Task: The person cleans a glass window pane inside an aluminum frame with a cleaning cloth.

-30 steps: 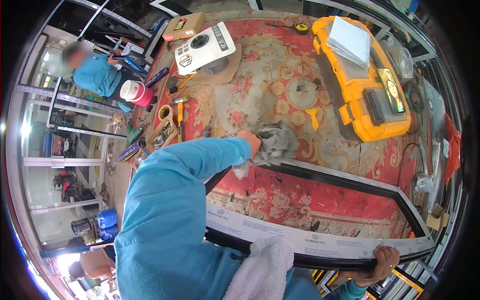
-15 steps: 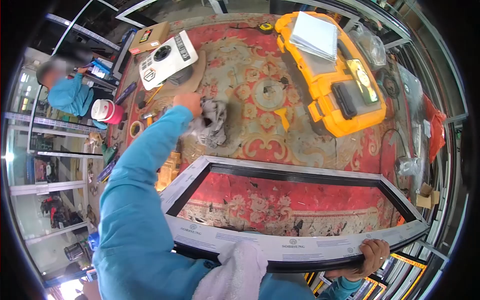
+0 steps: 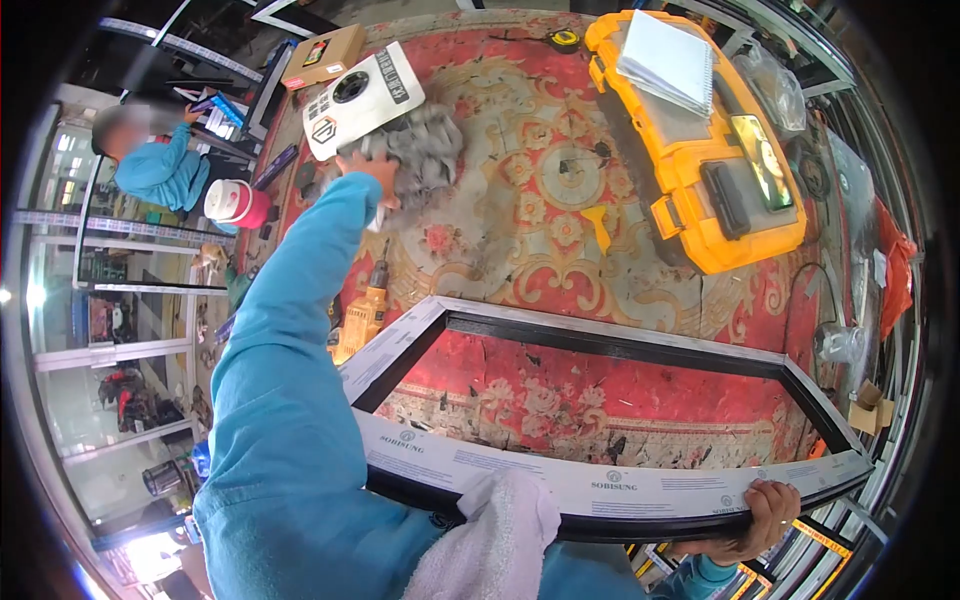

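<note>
My left hand (image 3: 370, 178) reaches out at the end of a blue sleeve, its fingers apart. Right beside it is a crumpled grey rag (image 3: 425, 150), smeared by motion; whether they still touch is hard to see. The rag lies against the lower edge of a white printed board (image 3: 362, 95) with a round black hole. Low in view, my right hand (image 3: 765, 518) grips the near edge of a black window frame (image 3: 610, 490) covered in white SOBISUNG film. That frame is close to my body, and a pale towel (image 3: 490, 530) hangs over its near side.
A yellow case (image 3: 655, 150) carries a notebook (image 3: 665, 62) and a phone (image 3: 762, 160). A yellow scraper (image 3: 598, 226), a tape measure (image 3: 565, 40) and a yellow drill (image 3: 365, 310) lie on the red carpet (image 3: 500, 270). Another person (image 3: 155, 165) sits at left by a pink-and-white jug (image 3: 238, 203).
My left hand and the grey rag have moved away from me toward the white board, and the fingers have spread. My right hand keeps its grip on the window frame.
</note>
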The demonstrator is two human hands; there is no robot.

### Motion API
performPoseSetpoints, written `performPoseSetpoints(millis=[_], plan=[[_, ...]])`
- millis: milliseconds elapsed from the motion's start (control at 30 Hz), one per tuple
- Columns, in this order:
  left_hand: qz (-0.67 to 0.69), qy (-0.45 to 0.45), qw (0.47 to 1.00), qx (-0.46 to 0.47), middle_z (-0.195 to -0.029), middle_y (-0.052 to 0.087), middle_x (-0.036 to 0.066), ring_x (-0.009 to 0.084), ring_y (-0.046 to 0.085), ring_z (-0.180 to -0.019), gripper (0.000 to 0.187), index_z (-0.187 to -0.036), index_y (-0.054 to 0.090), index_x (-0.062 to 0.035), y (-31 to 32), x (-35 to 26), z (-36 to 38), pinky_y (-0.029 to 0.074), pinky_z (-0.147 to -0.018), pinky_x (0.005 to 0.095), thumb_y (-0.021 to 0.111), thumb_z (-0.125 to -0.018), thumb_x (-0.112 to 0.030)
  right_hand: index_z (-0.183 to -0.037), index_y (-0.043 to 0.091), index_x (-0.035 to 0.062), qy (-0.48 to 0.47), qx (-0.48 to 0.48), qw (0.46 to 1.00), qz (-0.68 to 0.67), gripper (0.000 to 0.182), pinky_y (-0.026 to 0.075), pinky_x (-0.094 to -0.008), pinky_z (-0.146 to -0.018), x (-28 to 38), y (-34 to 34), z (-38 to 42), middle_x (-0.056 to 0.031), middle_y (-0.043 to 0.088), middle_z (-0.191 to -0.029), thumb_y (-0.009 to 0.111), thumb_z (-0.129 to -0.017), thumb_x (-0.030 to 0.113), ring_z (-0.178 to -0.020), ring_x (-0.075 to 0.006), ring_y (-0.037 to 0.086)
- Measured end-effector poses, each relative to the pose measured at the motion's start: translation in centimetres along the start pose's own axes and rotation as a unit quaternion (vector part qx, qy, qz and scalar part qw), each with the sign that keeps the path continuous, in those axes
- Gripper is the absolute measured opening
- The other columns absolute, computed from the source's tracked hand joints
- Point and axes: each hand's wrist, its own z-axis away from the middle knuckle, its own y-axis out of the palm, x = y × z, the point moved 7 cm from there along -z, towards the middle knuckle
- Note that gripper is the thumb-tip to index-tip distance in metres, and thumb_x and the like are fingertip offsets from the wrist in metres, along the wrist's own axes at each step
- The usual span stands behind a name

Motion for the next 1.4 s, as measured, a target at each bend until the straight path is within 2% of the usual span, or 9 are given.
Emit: performPoseSetpoints(millis=[67,233,533,867,933,1000,1133,1200,1400], plan=[[0.159,0.022,0.937,0.309,-0.139,0.049,0.011,0.036,0.049,-0.124,0.072,-0.135,0.05,-0.0135,2.1,-1.6,1.9,0.032,-0.1,0.0662,0.07,-0.077,-0.051,-0.094,0.058,0.0009,-0.018,0.01,1.0,-0.004,0.104,0.039,-0.0542,-0.091,0.0,0.0,-0.2,-0.0139,0.06,-0.087,0.045,-0.054,0.097,-0.087,-0.0322,0.058],[0.45,0.152,0.831,0.29,-0.134,0.053,0.017,0.0321,0.051,-0.123,0.065,-0.132,0.051,-0.0034,-1.7,-4.4,10.3,0.039,-0.104,0.036,0.056,-0.089,-0.052,-0.095,0.058,-0.0007,-0.033,-0.017,0.999,-0.018,0.105,0.039,-0.0544,-0.092,-0.3,0.1,-0.1,-0.0147,0.06,-0.089,0.044,-0.056,0.096,-0.088,-0.0332,0.058],[0.632,-0.148,0.627,0.43,-0.139,0.047,0.012,0.0289,0.047,-0.124,0.07,-0.14,0.044,-0.008,6.7,-1.3,24.7,0.038,-0.102,0.0449,0.038,-0.094,-0.061,-0.099,0.056,-0.0009,-0.049,-0.042,0.998,-0.02,0.103,0.039,-0.056,-0.091,0.1,-0.1,0.4,-0.0166,0.06,-0.092,0.041,-0.061,0.094,-0.092,-0.0351,0.056],[0.947,-0.147,0.22,0.183,-0.126,0.057,0.015,0.0239,0.057,-0.112,0.063,-0.136,0.043,-0.0017,5.7,-8.7,28.3,0.045,-0.096,0.0344,0.035,-0.099,-0.052,-0.106,0.054,0.0053,-0.019,0.068,0.996,0.051,0.07,0.033,-0.0568,-0.1,1.6,-0.1,-1.3,-0.0147,0.059,-0.103,0.058,-0.074,0.067,-0.102,-0.0356,0.056],[0.936,-0.182,0.283,0.101,-0.12,0.06,0.014,0.0227,0.06,-0.106,0.068,-0.131,0.046,0.0017,6.4,-9.6,28.7,0.047,-0.092,0.0337,0.036,-0.097,-0.056,-0.111,0.053,0.0058,-0.014,0.086,0.995,0.052,0.066,0.03,-0.0569,-0.104,1.4,0.3,-0.9,-0.0162,0.058,-0.11,0.064,-0.074,0.059,-0.11,-0.0369,0.052],[0.97,-0.218,0.077,0.081,-0.12,0.06,0.014,0.0231,0.06,-0.105,0.071,-0.125,0.051,0.0007,7.4,-10.2,28.0,0.047,-0.092,0.0343,0.037,-0.094,-0.062,-0.107,0.054,0.0049,0.006,0.071,0.996,0.053,0.056,0.03,-0.0566,-0.105,0.8,0.4,-0.6,-0.0158,0.059,-0.107,0.065,-0.07,0.045,-0.107,-0.0354,0.055],[0.984,-0.171,0.018,0.036,-0.107,0.063,0.015,0.0262,0.06,-0.107,0.075,-0.124,0.052,0.0016,1.7,-8.4,25.8,0.047,-0.095,0.0376,0.038,-0.092,-0.065,-0.101,0.057,0.005,-0.022,0.02,0.999,0.034,0.067,0.037,-0.0565,-0.1,1.0,0.0,-3.3,-0.0137,0.062,-0.098,0.073,-0.064,0.059,-0.093,-0.0339,0.06],[0.962,-0.03,0.188,-0.197,-0.09,0.063,0.017,0.03,0.063,-0.096,0.083,-0.103,0.063,0.0029,5.1,-7.6,24.6,0.051,-0.088,0.0405,0.028,-0.091,-0.071,-0.103,0.057,0.0058,-0.039,0.018,0.999,0.02,0.075,0.038,-0.0547,-0.099,0.3,0.0,-4.6,-0.0124,0.062,-0.096,0.075,-0.058,0.063,-0.093,-0.0343,0.06],[0.995,0.081,0.034,-0.057,-0.096,0.065,0.013,0.0246,0.061,-0.092,0.066,-0.095,0.06,-0.005,0.3,-6.6,17.8,0.049,-0.087,0.039,0.03,-0.095,-0.064,-0.095,0.06,0.0037,0.073,0.021,0.997,-0.008,0.074,0.044,-0.0415,-0.082,-3.1,0.1,-8.1,-0.012,0.059,-0.088,0.086,-0.044,0.051,-0.087,-0.0328,0.057]])
